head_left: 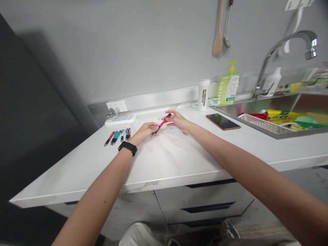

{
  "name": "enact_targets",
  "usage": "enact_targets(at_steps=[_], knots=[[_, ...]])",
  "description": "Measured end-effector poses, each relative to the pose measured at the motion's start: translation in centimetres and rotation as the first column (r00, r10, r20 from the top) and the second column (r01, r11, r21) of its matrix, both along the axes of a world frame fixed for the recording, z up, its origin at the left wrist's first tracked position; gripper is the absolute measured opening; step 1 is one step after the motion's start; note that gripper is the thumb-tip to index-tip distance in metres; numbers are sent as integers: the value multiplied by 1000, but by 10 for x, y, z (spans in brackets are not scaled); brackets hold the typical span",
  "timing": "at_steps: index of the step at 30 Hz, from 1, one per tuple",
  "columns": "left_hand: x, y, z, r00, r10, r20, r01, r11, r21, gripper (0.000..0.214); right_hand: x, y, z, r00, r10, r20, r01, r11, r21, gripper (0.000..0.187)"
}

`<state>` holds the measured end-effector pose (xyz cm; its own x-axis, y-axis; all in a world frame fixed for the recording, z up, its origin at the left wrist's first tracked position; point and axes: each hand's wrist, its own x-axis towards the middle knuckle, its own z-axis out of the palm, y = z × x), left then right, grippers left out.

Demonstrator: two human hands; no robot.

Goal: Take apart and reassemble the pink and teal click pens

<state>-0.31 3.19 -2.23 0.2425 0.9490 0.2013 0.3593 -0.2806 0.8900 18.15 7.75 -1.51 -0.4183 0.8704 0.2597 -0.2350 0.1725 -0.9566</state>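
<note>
A red pen (163,122) with black ends is held slanted above the white countertop (164,160). My left hand (149,129), below a black wrist band, pinches the pen's lower end. Around its upper black end are the fingers of my right hand (177,121). Left of my left hand lie several pens in a loose row: a red pen (109,138), teal pens (116,137), a white pen (122,135) and more beside them. Small items show near my right hand, one behind it and one under the wrist, too small to name.
A power strip (121,120) lies by the wall below a socket (117,106). To the right are a phone (223,121), a white canister (203,95), a soap bottle (229,87) and a sink (271,134) with a faucet (268,58). The counter's front edge (169,182) is near me.
</note>
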Motion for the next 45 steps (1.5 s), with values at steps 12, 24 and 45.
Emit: enact_targets(at_steps=[12,24,45], knots=[[-8,-2,2,937,148,-316,-124,988,95,15,5,13,-4,986,-161,51,165,983,-83,33],[-22,-3,-2,776,249,-579,-137,963,230,12,5,16,-11,922,-256,291,260,965,24,35],[-19,-5,7,655,305,-691,-147,949,280,13,3,12,-3,908,-234,348,229,972,54,33]])
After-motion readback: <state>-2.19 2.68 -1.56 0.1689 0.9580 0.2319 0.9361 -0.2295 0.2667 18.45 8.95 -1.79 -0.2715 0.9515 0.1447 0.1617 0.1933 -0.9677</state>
